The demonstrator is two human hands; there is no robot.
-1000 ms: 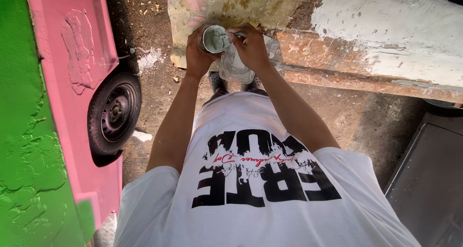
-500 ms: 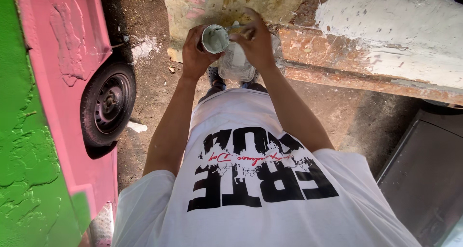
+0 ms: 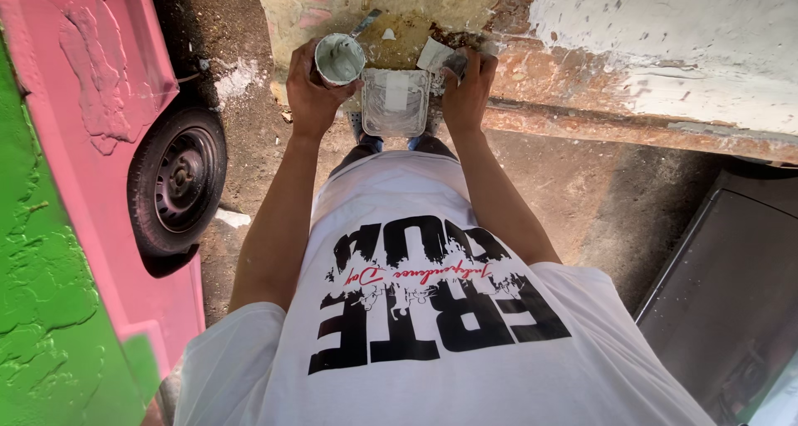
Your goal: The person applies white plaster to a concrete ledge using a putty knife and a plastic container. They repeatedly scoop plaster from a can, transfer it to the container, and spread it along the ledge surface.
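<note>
My left hand (image 3: 309, 93) grips a small round can (image 3: 339, 59) filled with grey paste. A thin tool handle (image 3: 366, 21) sticks up behind the can's far rim. Between my hands sits a square flat plate (image 3: 395, 102) smeared with grey paste, level with my knees. My right hand (image 3: 467, 92) is at the plate's right edge and pinches a small flat scraper blade (image 3: 438, 56). Whether this hand also holds the plate, I cannot tell. My white printed T-shirt (image 3: 432, 310) fills the lower part of the view.
A pink vehicle body (image 3: 91, 102) with a black tyre (image 3: 179, 181) stands at the left, beside a rough green surface (image 3: 41, 310). A worn, peeling wall (image 3: 665, 27) and rusty ledge (image 3: 623, 131) lie ahead. A dark metal panel (image 3: 731, 301) is at the right. Bare dirt ground (image 3: 598, 201) lies below.
My right hand has moved off the can to the right, so the hands are now apart and the paste-smeared plate shows between them. The view has shifted slightly.
</note>
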